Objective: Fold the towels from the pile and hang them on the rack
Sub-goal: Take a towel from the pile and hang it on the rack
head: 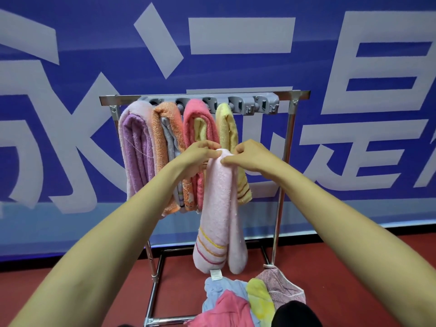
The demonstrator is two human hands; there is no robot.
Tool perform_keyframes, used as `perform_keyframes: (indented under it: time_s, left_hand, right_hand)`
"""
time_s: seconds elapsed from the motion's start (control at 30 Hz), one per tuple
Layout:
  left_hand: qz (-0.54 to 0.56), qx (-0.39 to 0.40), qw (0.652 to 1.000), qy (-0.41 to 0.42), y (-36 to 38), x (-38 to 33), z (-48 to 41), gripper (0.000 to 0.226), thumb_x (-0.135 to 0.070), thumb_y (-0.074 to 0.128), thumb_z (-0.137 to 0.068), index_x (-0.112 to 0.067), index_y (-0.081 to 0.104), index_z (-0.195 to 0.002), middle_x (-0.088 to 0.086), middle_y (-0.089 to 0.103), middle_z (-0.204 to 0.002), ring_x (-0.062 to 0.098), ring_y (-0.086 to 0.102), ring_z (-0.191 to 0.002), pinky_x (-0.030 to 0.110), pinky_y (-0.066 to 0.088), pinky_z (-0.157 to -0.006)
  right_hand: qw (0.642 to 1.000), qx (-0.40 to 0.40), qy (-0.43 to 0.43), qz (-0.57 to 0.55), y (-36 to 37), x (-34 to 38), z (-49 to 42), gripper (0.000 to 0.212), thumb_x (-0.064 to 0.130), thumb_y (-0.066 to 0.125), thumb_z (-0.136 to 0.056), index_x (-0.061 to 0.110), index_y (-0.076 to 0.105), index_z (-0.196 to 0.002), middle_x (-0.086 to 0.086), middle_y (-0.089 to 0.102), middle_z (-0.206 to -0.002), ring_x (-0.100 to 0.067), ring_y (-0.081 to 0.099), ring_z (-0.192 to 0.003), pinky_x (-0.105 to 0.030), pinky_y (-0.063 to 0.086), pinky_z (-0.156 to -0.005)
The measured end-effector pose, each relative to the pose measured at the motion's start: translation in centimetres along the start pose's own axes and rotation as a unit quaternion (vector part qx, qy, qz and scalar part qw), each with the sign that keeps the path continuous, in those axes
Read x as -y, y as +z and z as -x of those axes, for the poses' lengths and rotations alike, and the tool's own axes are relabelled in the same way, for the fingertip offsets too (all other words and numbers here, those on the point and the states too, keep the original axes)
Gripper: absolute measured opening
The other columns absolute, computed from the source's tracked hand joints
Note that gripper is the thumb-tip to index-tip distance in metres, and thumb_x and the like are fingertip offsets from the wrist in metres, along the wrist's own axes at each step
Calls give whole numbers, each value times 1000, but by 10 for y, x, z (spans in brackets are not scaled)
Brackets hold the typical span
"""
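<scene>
A folded pale pink towel [218, 208] with yellow and pink stripes hangs down in front of the rack [292, 119]. My left hand [199, 154] and my right hand [245, 154] both pinch its folded top. Behind them several folded towels hang from the rack's grey clip bar [264, 103]: a purple towel [135, 147], an orange towel [165, 128], a pink towel [195, 119] and a yellow towel [227, 123]. The pile of towels [238, 300] lies on the floor below.
The metal rack's base frame [155, 291] stands on a red floor [82, 291]. A blue banner wall [236, 67] with large white characters is right behind the rack. A dark shape [295, 315] sits at the bottom edge by the pile.
</scene>
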State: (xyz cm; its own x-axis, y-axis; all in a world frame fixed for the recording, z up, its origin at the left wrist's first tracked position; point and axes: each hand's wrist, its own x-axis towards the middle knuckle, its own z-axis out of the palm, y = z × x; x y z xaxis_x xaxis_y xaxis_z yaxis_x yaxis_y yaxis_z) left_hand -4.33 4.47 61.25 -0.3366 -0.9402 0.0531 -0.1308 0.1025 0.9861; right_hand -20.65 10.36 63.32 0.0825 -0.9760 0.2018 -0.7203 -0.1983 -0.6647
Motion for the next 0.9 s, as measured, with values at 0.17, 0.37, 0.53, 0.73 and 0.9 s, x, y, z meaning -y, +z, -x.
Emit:
perform_keyframes:
  time_s: [0.17,0.37,0.53,0.73,0.9]
  left_hand:
    - [-4,73,997,10,4,-2,0,17,-2,57,-90,-11,59,-105,11,63,-106,22,59,-97,34,45,-88]
    - [6,140,990,23,17,-6,3,26,-10,67,-78,-13,57,-102,3,59,-87,16,53,-83,31,39,-80]
    - [16,112,991,67,11,-18,-3,28,-8,71,-84,-10,55,-107,9,61,-93,17,57,-88,29,44,-83]
    - [45,156,986,31,9,-29,-9,16,-5,59,-91,-9,54,-105,2,61,-86,10,60,-71,20,51,-67]
    - [23,221,975,7,10,-35,-13,20,-11,56,-92,-8,56,-111,5,64,-97,14,63,-83,24,53,-73]
  right_hand:
    - [991,95,45,-86,-18,-10,3,52,60,59,-84,10,62,-70,0,49,-64,-13,38,-56,-24,37,-58]
    - [987,40,3,-155,-20,-33,-8,44,46,41,-100,6,57,-111,-1,64,-100,-16,61,-102,-29,50,-90]
    - [953,126,-10,-275,-22,-48,-12,30,40,50,-97,13,62,-105,0,69,-97,-14,64,-89,-26,50,-86]
    - [920,89,-43,-379,-46,-47,-29,17,14,61,-91,11,64,-108,1,69,-90,-9,62,-78,-22,48,-72]
    - [926,119,-69,-351,-58,-40,-35,11,12,59,-92,14,63,-103,-5,65,-90,-13,60,-76,-25,48,-68]
